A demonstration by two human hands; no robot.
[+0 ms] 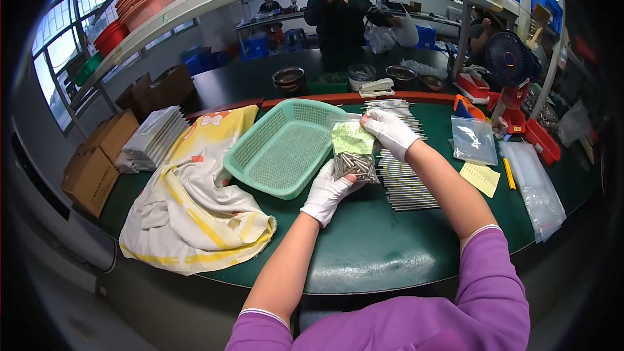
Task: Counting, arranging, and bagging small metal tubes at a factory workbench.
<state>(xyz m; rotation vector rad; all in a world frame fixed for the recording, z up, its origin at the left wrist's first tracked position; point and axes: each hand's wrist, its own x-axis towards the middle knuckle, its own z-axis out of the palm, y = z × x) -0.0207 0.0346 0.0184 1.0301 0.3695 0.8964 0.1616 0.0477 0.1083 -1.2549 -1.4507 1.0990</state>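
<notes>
While held upright above the green table (364,247), a clear plastic bag (354,156) of small metal pins sits between both gloved hands, with a pale green paper slip (351,138) inside its upper part. The pins fill the lower part of the bag. The left hand (328,192), in a white glove, is closed around the bag's bottom corner from below. The right hand (390,131), also gloved in white, pinches the bag's top edge between thumb and fingers. Just to the left of the bag lies a mint green mesh basket (286,146), tilted slightly, its near rim close to the left hand. Behind and to the right of the bag, rows of thin metal rods (403,179) lie flat on the table (partly hidden by the right forearm). Further right rest a second clear bag (473,140), a yellow paper note (481,178) and a yellow pen (509,173). A cream and yellow cloth (195,201) is bunched at the left of the basket, beside a stack of grey sheets (155,138) and cardboard boxes (97,162). Across the bench a person in a dark top (339,16) stands, near several metal bowls (289,78).
</notes>
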